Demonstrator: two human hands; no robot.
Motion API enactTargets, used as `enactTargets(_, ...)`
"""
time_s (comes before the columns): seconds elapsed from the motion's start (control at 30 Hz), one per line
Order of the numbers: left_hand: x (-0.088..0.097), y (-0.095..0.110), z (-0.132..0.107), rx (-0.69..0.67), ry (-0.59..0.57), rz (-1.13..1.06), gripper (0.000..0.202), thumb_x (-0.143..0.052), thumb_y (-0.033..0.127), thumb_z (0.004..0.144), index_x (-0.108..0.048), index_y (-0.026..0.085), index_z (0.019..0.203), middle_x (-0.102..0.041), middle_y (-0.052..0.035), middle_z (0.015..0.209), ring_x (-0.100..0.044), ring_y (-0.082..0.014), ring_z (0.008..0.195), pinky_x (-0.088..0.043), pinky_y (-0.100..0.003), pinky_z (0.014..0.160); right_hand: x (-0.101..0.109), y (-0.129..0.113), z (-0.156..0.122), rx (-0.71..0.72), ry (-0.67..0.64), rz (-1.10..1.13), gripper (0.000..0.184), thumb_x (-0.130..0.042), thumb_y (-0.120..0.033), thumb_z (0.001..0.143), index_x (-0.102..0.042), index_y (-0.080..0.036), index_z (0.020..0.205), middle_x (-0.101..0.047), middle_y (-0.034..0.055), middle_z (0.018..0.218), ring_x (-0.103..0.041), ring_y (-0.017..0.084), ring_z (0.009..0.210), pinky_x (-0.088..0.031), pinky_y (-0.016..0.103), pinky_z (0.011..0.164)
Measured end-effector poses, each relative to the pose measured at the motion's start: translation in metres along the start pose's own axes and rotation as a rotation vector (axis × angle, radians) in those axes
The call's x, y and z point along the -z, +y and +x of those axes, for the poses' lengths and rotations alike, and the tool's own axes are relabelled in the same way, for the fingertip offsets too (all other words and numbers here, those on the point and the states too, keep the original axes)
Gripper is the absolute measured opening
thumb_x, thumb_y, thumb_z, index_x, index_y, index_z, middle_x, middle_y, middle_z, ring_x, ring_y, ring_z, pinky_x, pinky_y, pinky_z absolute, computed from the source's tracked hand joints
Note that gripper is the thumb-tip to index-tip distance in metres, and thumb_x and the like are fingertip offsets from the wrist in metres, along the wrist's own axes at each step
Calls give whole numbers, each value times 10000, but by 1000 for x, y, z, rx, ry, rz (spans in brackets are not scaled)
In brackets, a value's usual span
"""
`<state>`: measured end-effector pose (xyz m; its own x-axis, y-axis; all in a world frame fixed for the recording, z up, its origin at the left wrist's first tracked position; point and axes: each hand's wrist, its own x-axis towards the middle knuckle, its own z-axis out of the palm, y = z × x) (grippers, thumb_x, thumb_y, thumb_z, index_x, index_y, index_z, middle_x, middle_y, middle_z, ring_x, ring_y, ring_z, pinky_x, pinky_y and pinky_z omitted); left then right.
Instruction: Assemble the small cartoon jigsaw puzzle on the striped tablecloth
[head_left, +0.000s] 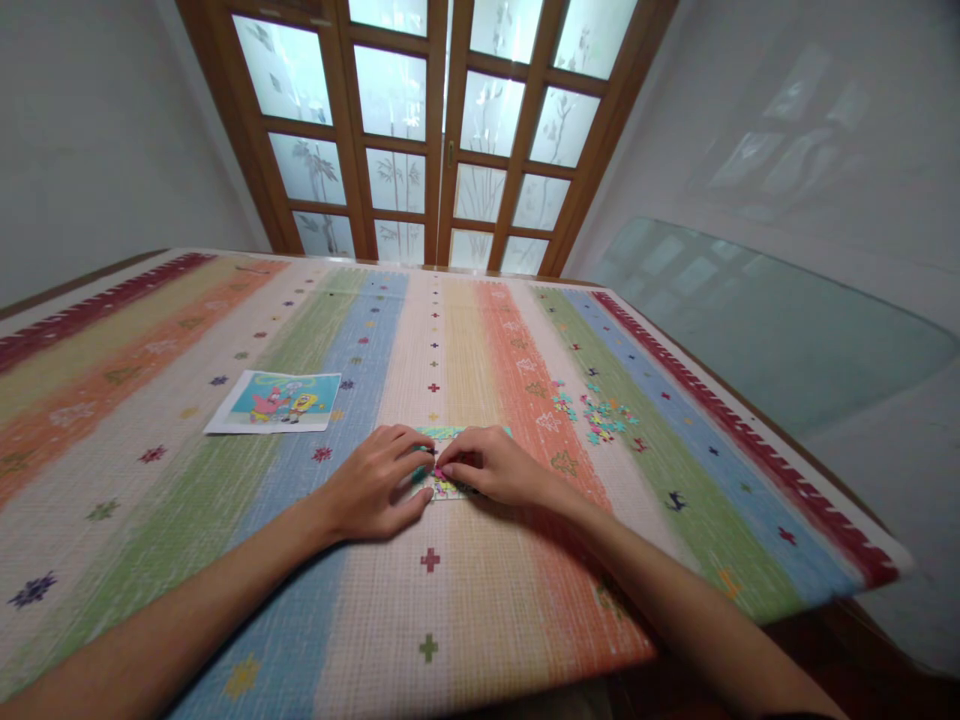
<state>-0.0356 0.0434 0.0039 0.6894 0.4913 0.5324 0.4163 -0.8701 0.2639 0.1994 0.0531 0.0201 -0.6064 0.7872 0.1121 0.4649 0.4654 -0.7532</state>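
Observation:
A small, partly assembled jigsaw puzzle [450, 490] lies flat on the striped tablecloth, much of it hidden under my fingers. My left hand [384, 483] rests along its left side, with the thumb low and apart from the curved fingers. From the right, my right hand [491, 466] reaches over the puzzle with thumb and forefinger pinched on a small pink puzzle piece [440, 473]. That piece is at the puzzle's surface; whether it sits in a slot I cannot tell. Loose puzzle pieces [606, 418], mostly turquoise with some pink and yellow, lie scattered to the right.
To the left lies a printed cartoon picture [289, 402] on white paper. A striped tablecloth [427, 600] covers the table, whose near edge runs along the bottom right. Beyond the far edge stand wooden doors with frosted panes [397, 180]. A glass panel [757, 310] leans at the right wall.

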Motion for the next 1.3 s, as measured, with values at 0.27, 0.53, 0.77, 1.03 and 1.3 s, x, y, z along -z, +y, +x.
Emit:
enactTargets(0.27, 0, 0, 0, -23, 24, -11, 215, -647, 229, 911, -668, 205, 1123, -717, -97, 1137, -645, -274, 1050, -525, -455, 933, -4, -1, -1, 39, 16, -153, 145, -683, -95, 887, -801, -170, 925, -692, 53, 854, -606, 153, 760, -462, 280, 737)
enactTargets(0.53, -2, -2, -1, -94, 41, -28, 166, -637, 204, 954, -705, 204, 1106, -714, -84, 1097, -639, -241, 1009, -538, -413, 905, 9, 0, -6, 58, 114, -165, 115, -682, -107, 888, -774, -175, 897, -674, 37, 876, -608, 152, 789, -463, 285, 752)
enactTargets(0.77, 0, -1, 1, -158, 7, -63, 180, -600, 178, 974, -737, 206, 1087, -730, -78, 1076, -624, -233, 1010, -550, -391, 907, 44, 24, -40, -17, 239, -171, 87, -661, -195, 925, -736, -202, 882, -692, 42, 861, -607, 169, 762, -473, 311, 725)
enactTargets(1.03, -2, -2, 0, -160, -6, -77, 197, -592, 186, 969, -738, 204, 1100, -759, -74, 1061, -638, -242, 1008, -564, -403, 898, 90, 68, -97, -233, 449, -439, 171, -613, -317, 918, -748, -219, 879, -721, 77, 862, -637, 215, 740, -487, 360, 743)
enactTargets(1.3, -2, -2, 0, -166, -4, -81, 203, -598, 184, 972, -728, 182, 1126, -757, -85, 1055, -649, -237, 991, -565, -401, 880, 149, 111, -134, -476, 563, -626, 271, -554, -335, 875, -779, -205, 952, -737, 115, 911, -642, 252, 746, -507, 374, 754)
